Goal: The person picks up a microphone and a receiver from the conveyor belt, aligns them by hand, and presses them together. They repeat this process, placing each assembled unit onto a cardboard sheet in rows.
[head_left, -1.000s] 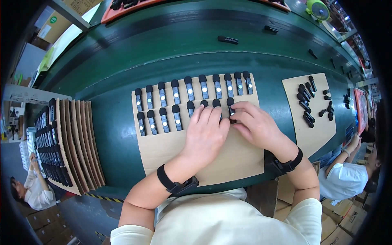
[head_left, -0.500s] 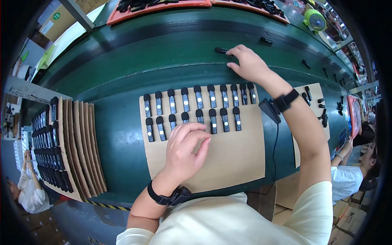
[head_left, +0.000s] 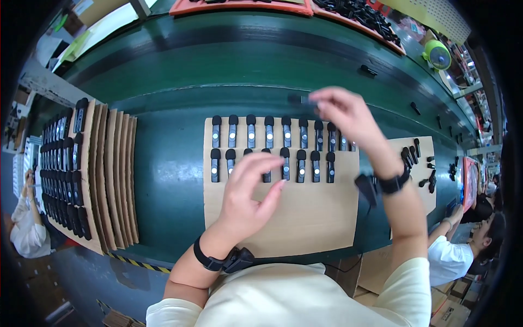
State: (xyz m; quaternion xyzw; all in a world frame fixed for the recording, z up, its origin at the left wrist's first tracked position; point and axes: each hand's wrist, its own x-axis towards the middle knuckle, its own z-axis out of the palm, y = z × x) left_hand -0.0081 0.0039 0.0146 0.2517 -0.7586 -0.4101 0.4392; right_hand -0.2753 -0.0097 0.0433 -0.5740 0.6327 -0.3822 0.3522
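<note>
Pinching a small microphone (head_left: 298, 100) between the thumb and fingertips of my right hand (head_left: 343, 111), I have it above the green worktop (head_left: 169, 152), just past the far edge of a cardboard sheet (head_left: 305, 218). It is smeared by blur, yet I can make out a dark, rounded head pointing left and a greyer body running back to my fingers, which are nearly closed on it. My left hand (head_left: 245, 196) is over the sheet with its fingers curved and the thumb well apart, a wide gap between them and nothing that I can see in its grasp; I cannot tell whether it touches the pieces beneath. On the sheet, matching microphones (head_left: 269, 132) stand out in two rows, heads away from me: matt black, foam-like tops, slim dark grey bodies, and a pale round spot on most of them (my right arm partly covers the end of the far row). The near row stops short of the sheet's right edge. To my left leans a stack of cardboard sheets (head_left: 111, 180), its outermost one carrying rows of similar pieces. Another cardboard piece (head_left: 419, 201) lies to my right, with loose dark parts on it.
</note>
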